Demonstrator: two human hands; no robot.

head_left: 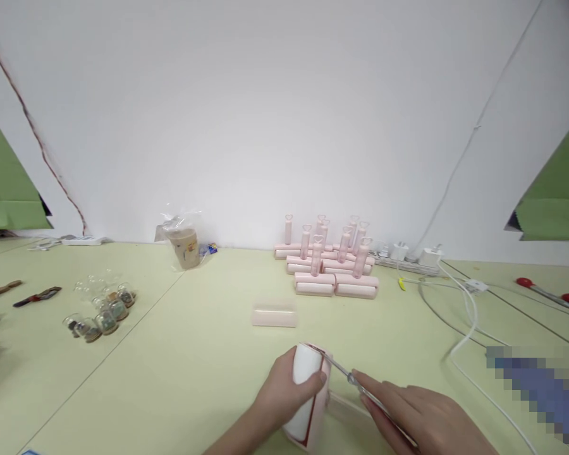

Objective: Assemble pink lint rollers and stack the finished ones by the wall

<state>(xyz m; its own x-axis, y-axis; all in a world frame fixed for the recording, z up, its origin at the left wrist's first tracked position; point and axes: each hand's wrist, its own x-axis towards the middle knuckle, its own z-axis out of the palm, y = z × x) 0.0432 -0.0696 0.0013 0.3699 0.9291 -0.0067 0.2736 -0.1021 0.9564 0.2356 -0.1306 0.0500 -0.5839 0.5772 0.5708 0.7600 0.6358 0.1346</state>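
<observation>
My left hand [284, 395] is wrapped round a white lint roller roll [306, 392] that sits in a pink holder, low in the middle of the view. My right hand [420, 417] is closed on a thin metal tool, likely scissors [348, 377], whose tip touches the top edge of the roll. A loose pink cover [274, 317] lies on the table just beyond the hands. Further back stands a stack of several pink lint rollers [332, 265] with heart-topped handles.
Pale green table [180, 366]. Small glass jars [102, 309] at the left, a bagged cup [184, 243] by the wall. White power strip with chargers [410, 258] and cables [469, 316] at the right. Red-handled tools [550, 294] at the far right.
</observation>
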